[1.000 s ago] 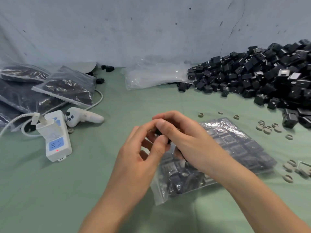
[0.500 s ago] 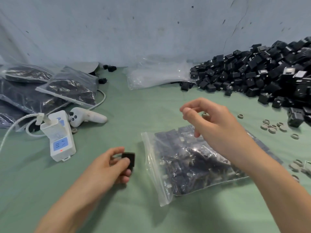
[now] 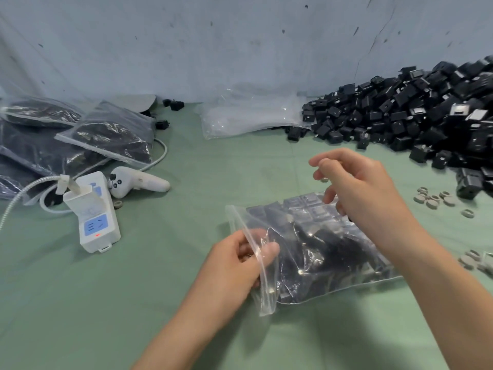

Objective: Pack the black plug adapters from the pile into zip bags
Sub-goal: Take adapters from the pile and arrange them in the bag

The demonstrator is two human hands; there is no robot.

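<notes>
A clear zip bag [image 3: 320, 249] part-filled with black plug adapters lies on the green table, its open mouth facing left. My left hand [image 3: 234, 265] pinches the edge of that mouth, and my thumb shows through the plastic. I see no adapter in its fingers. My right hand [image 3: 365, 193] hovers over the far side of the bag with its fingers loosely curled and holds nothing. The big pile of black adapters [image 3: 426, 124] lies at the back right, beyond my right hand.
Empty clear bags [image 3: 250, 118] lie at the back centre. Filled zip bags [image 3: 106, 134] are stacked at the left. A white box with a cable [image 3: 93, 214] and a white controller [image 3: 136, 182] sit in front of them. Small grey rings [image 3: 434, 198] are scattered at the right.
My left hand carried a black adapter from the table to the bag's mouth, and the adapter is no longer visible. My right hand let go, rose and now hovers over the bag.
</notes>
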